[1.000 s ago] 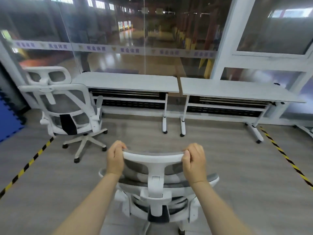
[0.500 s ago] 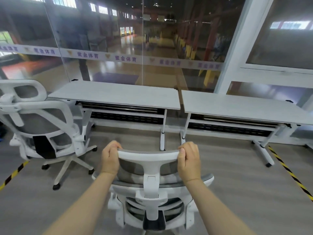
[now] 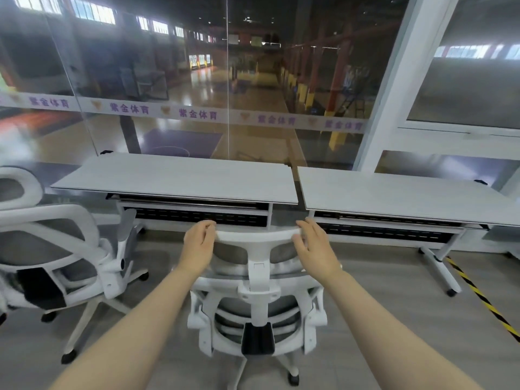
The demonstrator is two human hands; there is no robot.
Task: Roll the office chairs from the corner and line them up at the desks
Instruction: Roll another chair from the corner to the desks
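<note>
Office chair (image 3: 257, 280) stands before the two counters (image 3: 180, 178); left hand (image 3: 197, 246) curls on its headrest (image 3: 257, 236) end, right hand (image 3: 315, 249) fingers (image 3: 305, 226) lie straight, apart, touching the other end.

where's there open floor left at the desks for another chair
Floor is free under the right desk, between its white leg and the chair at the hands. The left desk is crowded: that chair and the second chair fill its front.

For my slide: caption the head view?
Both hands on a white office chair's headrest, facing two desks.
</note>
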